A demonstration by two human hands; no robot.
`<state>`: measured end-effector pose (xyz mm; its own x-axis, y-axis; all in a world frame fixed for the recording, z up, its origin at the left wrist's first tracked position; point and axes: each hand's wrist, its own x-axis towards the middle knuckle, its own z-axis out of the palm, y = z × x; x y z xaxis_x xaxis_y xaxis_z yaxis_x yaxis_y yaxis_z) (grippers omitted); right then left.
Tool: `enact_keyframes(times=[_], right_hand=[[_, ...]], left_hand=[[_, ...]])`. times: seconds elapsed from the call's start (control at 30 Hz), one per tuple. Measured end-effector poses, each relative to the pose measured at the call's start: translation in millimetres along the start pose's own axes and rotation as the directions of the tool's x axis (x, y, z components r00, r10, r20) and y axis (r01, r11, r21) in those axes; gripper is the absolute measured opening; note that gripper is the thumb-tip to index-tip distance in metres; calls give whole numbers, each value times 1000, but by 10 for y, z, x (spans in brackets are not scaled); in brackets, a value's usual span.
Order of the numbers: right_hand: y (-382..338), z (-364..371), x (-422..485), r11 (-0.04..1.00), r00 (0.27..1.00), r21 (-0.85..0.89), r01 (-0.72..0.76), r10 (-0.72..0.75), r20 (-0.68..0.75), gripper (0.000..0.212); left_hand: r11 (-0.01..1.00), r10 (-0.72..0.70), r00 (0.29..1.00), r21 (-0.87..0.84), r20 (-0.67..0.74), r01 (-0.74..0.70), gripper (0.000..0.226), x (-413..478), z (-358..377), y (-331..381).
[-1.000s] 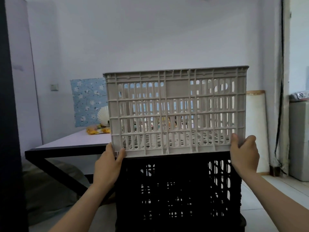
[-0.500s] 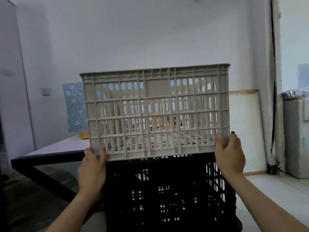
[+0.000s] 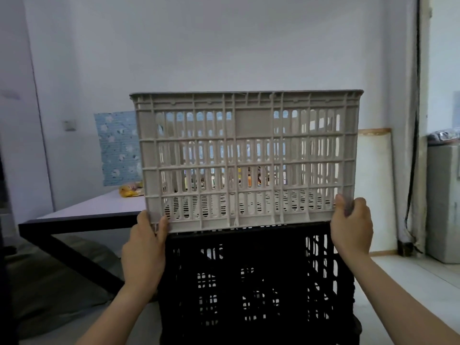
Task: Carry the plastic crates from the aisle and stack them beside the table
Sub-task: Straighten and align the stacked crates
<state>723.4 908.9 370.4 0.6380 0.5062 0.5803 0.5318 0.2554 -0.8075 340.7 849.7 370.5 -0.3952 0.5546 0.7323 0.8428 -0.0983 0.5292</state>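
A beige slatted plastic crate sits on top of a black plastic crate in the middle of the view. My left hand grips the beige crate's lower left corner. My right hand grips its lower right corner, with the thumb wrapped over the front face. The two crates stand just to the right of a table with a pale top and dark frame. The beige crate's base looks level with the black crate's rim; I cannot tell whether it rests fully on it.
A blue patterned panel leans on the wall behind the table, with a yellow item on the tabletop. A white board leans against the wall on the right, beside a grey appliance. Grey bedding lies under the table.
The view has shifted so the stack sits more to the right. Both hands stay on the beige crate's lower corners, and the crate stays atop the black one.
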Motion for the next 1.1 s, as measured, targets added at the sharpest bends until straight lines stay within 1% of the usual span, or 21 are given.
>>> enact_keyframes(times=[0.17,0.3,0.43,0.57,0.7,0.77,0.87,1.03,1.1], right_hand=[[5,-67,0,998,1000,-67,10,-8,22,51],[5,-100,20,995,999,-102,-2,6,39,55],[15,-110,44,990,998,-143,-2,11,62,59],[35,-59,73,992,997,-130,3,8,82,58],[25,-50,60,996,996,-85,4,4,88,51],[13,-87,60,997,993,-79,17,-7,115,49],[-3,-155,55,995,989,-101,28,-13,147,51],[22,-311,2,984,993,-167,62,-43,112,51],[7,-354,-23,981,992,-182,66,-44,120,51]], left_hand=[[1000,2,1000,15,3,-2,36,-24,-47,46],[1000,-21,1000,20,-9,21,37,-57,-64,110],[999,-35,999,-6,-7,35,35,-81,-96,138],[999,-47,999,-12,-10,47,33,-119,-129,110],[999,-38,999,-10,-18,37,33,-145,-148,97],[999,-49,999,-5,-24,49,33,-148,-155,111],[999,-49,999,0,-18,49,36,-138,-150,114],[998,-56,998,-25,20,56,37,-72,-91,71],[997,-68,997,-41,32,69,36,-52,-66,75]])
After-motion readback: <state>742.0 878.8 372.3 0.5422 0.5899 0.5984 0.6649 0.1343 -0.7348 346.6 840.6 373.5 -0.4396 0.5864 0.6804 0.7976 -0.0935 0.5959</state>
